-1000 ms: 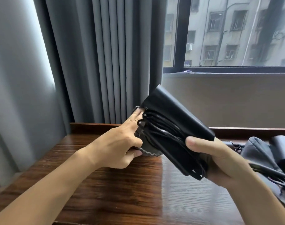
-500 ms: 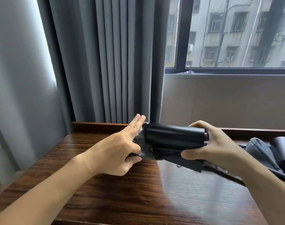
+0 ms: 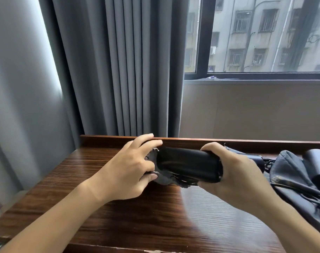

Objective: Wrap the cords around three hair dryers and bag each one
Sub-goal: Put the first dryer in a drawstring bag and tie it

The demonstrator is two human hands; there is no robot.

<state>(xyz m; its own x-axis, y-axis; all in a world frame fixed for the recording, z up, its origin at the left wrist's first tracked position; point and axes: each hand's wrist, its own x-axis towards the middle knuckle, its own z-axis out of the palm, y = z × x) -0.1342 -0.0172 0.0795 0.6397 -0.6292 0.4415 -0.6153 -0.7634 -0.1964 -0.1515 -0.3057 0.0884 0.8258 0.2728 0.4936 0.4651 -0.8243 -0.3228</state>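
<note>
**Hair dryer held sideways over the desk, both hands on it**

Right hand [image 3: 234, 172] is wrapped round the right end of the black hair dryer [image 3: 188, 163], thumb underneath, fingers curled over the top. Left hand [image 3: 130, 168] pinches the grey bag [image 3: 162, 178] at the dryer's left end, index and middle fingers sticking out straight above it. The dryer sits between the two hands, just above the wood, long axis running left to right and roughly level. Some cord [image 3: 184, 181] bunches under it. Underneath is a dark wooden desk [image 3: 137, 216] with a raised back lip. Off right lie another grey bag [image 3: 290, 170] and a second dryer [image 3: 317, 161], loose cords trailing. Grey curtains [image 3: 119, 70] and a window [image 3: 265, 42] behind.
</note>
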